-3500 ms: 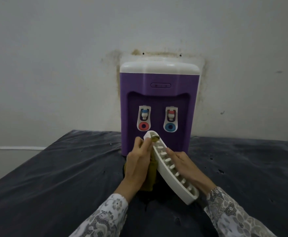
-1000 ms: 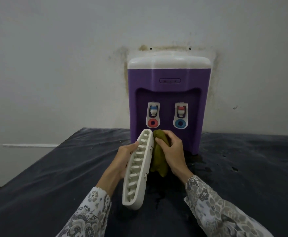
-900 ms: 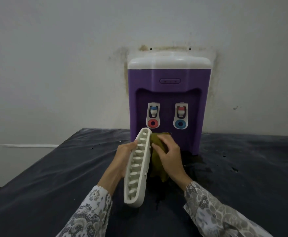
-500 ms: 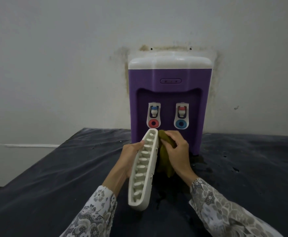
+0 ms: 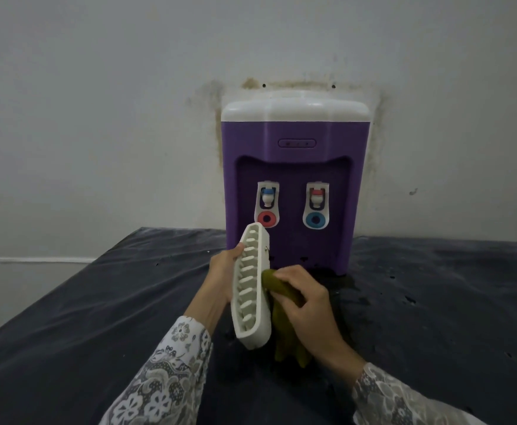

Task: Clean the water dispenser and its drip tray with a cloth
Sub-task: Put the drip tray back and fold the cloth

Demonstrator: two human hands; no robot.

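Currently: drip tray (image 5: pixel 252 286), white, slotted, held on edge off the table by left hand (image 5: pixel 222 279), in front of water dispenser (image 5: pixel 294 185). Right hand (image 5: pixel 308 305) grips olive cloth (image 5: pixel 281 291) against tray's side. Step: tray wiping. Next, likely: rub along remaining faces, then turn to the dispenser.

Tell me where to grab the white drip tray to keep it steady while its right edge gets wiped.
Grip the drip tray by its long left edge, near mid-length, coming from the left, as the left hand does. It stands on end with the slotted face toward the camera, so that grip leaves the right edge free for the cloth in the right hand.
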